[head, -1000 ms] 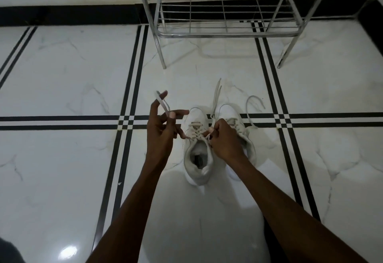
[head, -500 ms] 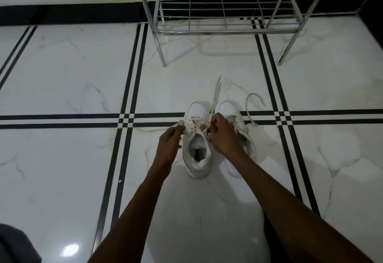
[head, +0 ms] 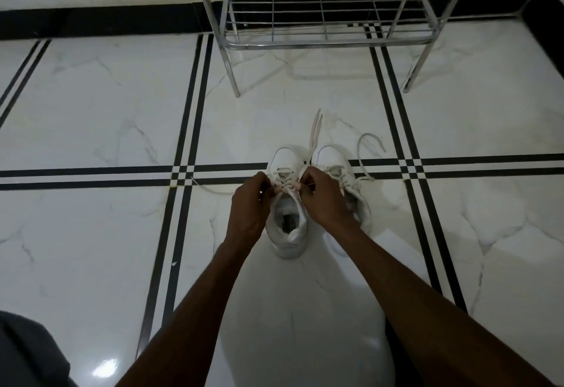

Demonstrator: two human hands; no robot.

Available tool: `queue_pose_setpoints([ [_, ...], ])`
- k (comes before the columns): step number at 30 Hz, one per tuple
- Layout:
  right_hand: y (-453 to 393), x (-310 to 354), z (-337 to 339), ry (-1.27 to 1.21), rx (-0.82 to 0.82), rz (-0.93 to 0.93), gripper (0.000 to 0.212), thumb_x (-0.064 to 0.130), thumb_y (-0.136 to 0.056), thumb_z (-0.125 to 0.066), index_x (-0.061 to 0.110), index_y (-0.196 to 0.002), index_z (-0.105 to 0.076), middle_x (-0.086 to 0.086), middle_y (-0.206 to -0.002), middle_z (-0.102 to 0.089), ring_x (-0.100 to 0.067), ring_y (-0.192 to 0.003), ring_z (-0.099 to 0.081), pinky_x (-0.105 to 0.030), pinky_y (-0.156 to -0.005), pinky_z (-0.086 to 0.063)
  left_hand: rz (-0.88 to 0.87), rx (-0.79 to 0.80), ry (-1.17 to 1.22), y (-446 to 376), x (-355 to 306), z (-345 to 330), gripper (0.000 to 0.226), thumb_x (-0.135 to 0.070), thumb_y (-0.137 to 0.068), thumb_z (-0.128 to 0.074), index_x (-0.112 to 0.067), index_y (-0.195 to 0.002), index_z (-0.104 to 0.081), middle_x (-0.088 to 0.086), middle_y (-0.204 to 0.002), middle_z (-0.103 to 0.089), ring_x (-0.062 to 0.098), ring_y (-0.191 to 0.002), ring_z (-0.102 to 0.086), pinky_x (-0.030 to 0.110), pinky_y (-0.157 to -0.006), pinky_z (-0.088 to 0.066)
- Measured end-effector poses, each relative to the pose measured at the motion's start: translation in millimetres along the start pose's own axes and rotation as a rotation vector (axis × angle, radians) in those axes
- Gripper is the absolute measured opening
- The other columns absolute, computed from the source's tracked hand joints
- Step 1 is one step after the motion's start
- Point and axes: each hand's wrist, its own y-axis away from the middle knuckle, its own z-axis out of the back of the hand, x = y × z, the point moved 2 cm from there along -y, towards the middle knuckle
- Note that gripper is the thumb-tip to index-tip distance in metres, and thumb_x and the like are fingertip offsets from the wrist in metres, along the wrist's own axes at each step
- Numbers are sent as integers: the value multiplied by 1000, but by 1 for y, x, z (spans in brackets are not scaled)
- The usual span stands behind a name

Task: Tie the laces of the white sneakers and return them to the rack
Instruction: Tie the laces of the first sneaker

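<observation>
Two white sneakers stand side by side on the marble floor, toes pointing away from me. Over the left sneaker my left hand and my right hand pinch its laces at the top eyelets, fingertips almost touching. One lace end trails left across the floor; another runs forward between the toes. The right sneaker is partly hidden by my right hand, and its loose lace curls on the floor to the right. The metal rack stands behind the shoes.
The rack's lower wire shelf holds nothing and its legs stand on the floor ahead. A black skirting runs along the wall. Dark fabric shows at the bottom left corner.
My left hand came down from holding a lace loop up at the left and now meets my right hand over the left sneaker's tongue. The lace end dropped onto the floor at the left.
</observation>
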Motion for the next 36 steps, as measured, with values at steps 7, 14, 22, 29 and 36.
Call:
queue_pose_setpoints([
  [7, 11, 8, -13, 96, -134, 8, 26, 13, -97, -54, 21, -79, -37, -5, -67, -55, -27, -65, -58, -44, -56, -47, 47, -61, -128, 10, -6, -4, 8, -11, -100, -54, -5, -97, -50, 15, -84, -73, 35, -74, -68, 51, -68, -55],
  [14, 18, 8, -16, 97, -225, -26, 22, 16, -95, -52, 24, -81, -38, -6, -71, -58, -32, -71, -57, -43, -59, -46, 168, -142, -70, 17, -6, -7, 14, -14, -97, -62, -5, -97, -52, 15, -82, -71, 34, -72, -67, 49, -66, -55],
  [22, 9, 9, -10, -34, -14, -102, 21, 22, -100, -54, 16, -81, -47, -2, -80, -65, -7, -66, -56, -23, -55, -40, 251, -138, 204, 25, 8, -14, 18, -39, -96, -50, -21, -95, -52, -1, -89, -74, 23, -81, -73, 55, -70, -61],
  [29, 9, 6, -6, -15, -6, -134, 28, 27, -99, -54, 13, -76, -45, -8, -73, -61, -25, -70, -57, -34, -58, -38, 247, -165, 169, 23, 13, -12, 12, -23, -103, -53, -18, -92, -53, -1, -83, -73, 21, -77, -72, 54, -69, -60],
  [36, 7, 7, -11, -140, 38, -196, 22, 27, -98, -56, 19, -79, -51, 2, -86, -72, -20, -83, -66, -37, -74, -50, 237, -111, 282, 20, 9, -3, 28, -38, -99, -59, -13, -88, -59, 4, -85, -73, 26, -84, -72, 57, -77, -59],
])
